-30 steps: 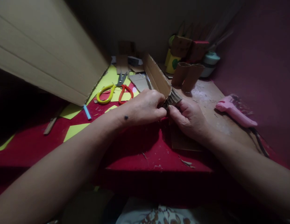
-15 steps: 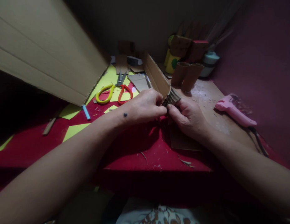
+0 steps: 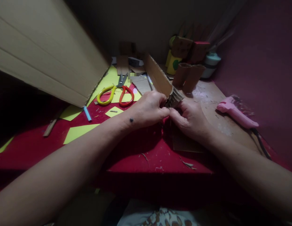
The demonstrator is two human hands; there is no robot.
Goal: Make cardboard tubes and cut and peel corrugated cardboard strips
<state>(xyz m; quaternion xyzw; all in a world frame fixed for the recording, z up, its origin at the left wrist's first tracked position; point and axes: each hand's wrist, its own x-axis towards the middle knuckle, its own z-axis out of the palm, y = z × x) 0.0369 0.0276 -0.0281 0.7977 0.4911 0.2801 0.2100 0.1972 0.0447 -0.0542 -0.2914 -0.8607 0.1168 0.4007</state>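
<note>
A long cardboard strip (image 3: 159, 74) runs away from me, its near end bent and ridged where the corrugation shows. My left hand (image 3: 151, 106) is closed on that near end from the left, fingers curled under. From the right, my right hand (image 3: 189, 117) pinches the same end, its thumb almost meeting the left thumb. The fingertips beneath the strip are hidden. Left of my left hand lie scissors (image 3: 121, 84) with one yellow and one red handle, resting on yellow paper (image 3: 98, 91).
A large cardboard panel (image 3: 49, 47) leans in at the left. Two cardboard tubes (image 3: 181, 75), a teal-lidded container (image 3: 211, 64) and a yellow can (image 3: 172, 64) stand at the back right. A pink glue gun (image 3: 237, 113) lies on the right board. A blue stick (image 3: 87, 113) sits left.
Both hands keep hold of the strip's near end. My left hand has shifted slightly right and down, uncovering more of a small yellow paper piece beside the wrist.
</note>
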